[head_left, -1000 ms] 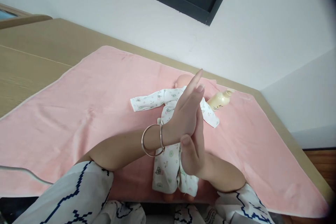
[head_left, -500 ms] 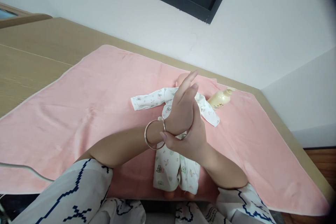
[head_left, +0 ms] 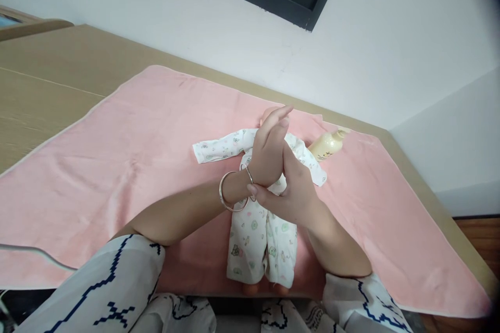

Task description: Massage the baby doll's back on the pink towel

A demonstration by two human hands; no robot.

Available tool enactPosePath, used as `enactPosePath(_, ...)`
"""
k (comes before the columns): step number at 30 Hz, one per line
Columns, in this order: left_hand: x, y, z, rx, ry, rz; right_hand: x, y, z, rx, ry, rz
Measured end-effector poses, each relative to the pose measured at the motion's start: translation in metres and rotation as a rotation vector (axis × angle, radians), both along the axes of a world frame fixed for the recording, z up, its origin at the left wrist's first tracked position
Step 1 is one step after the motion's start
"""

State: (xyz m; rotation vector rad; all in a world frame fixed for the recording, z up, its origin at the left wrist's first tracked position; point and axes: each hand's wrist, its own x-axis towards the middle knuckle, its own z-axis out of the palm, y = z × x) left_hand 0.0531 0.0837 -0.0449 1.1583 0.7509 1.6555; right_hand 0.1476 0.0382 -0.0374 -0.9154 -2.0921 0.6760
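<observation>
My left hand (head_left: 269, 153) is raised with its fingers stretched upward, tilted to the right, and two thin bangles (head_left: 222, 195) circle its wrist. Against its palm side lies my right hand (head_left: 299, 187), its thumb across the left wrist by a bangle and its other fingers mostly hidden behind the left hand. Below both hands a doll in a white printed outfit (head_left: 246, 250) lies on its back, arms spread. Its head (head_left: 267, 113) is largely covered by my left hand. A pale yellow pump bottle (head_left: 327, 145) lies beside the doll's sleeve on the right.
A pink blanket (head_left: 136, 151) covers much of the wooden table (head_left: 47, 88). Along the back runs a white wall (head_left: 363, 47) with a dark window frame (head_left: 308, 15). A pale cable (head_left: 39, 253) crosses the blanket's left front corner.
My right hand has slid lower along my left hand and away to the right, and the left hand has shifted slightly left. The bangles have moved on the wrist. Doll and bottle stay put.
</observation>
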Motion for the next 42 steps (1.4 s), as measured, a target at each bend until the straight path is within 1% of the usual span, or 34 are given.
enactPosePath(2,-0.001,-0.001,0.001,-0.002,0.016,0.003,0.002,0.002,0.001,0.0,0.012,0.041)
enactPosePath(4,-0.002,-0.002,0.003,-0.022,0.04,-0.013,0.003,0.003,0.002,-0.022,0.007,0.047)
enactPosePath(9,-0.004,0.0,0.002,-0.086,0.109,-0.065,-0.002,0.0,0.003,-0.092,-0.005,0.016)
enactPosePath(13,-0.005,0.003,0.001,-0.082,0.144,-0.076,-0.01,-0.002,0.001,-0.103,0.058,-0.029)
enactPosePath(18,-0.006,0.003,0.001,-0.056,0.16,-0.086,-0.012,-0.002,-0.007,-0.106,0.062,-0.069)
enactPosePath(27,-0.006,-0.002,0.002,-0.062,0.178,-0.061,-0.013,-0.002,-0.014,-0.09,0.073,-0.115)
enactPosePath(32,-0.005,0.0,0.002,-0.058,0.162,-0.051,-0.009,0.002,-0.012,-0.089,0.056,-0.051)
enactPosePath(35,-0.003,0.0,0.003,-0.057,0.146,-0.002,-0.005,0.005,-0.009,-0.096,0.045,-0.016)
enactPosePath(38,-0.004,-0.003,0.005,-0.068,0.156,0.046,-0.004,0.007,-0.01,-0.071,0.073,0.012)
enactPosePath(40,-0.006,-0.005,0.007,-0.081,0.203,0.061,-0.005,0.006,-0.014,-0.063,0.104,-0.01)
enactPosePath(42,-0.007,-0.007,0.008,-0.084,0.264,0.061,-0.008,0.005,-0.019,-0.073,0.131,-0.072)
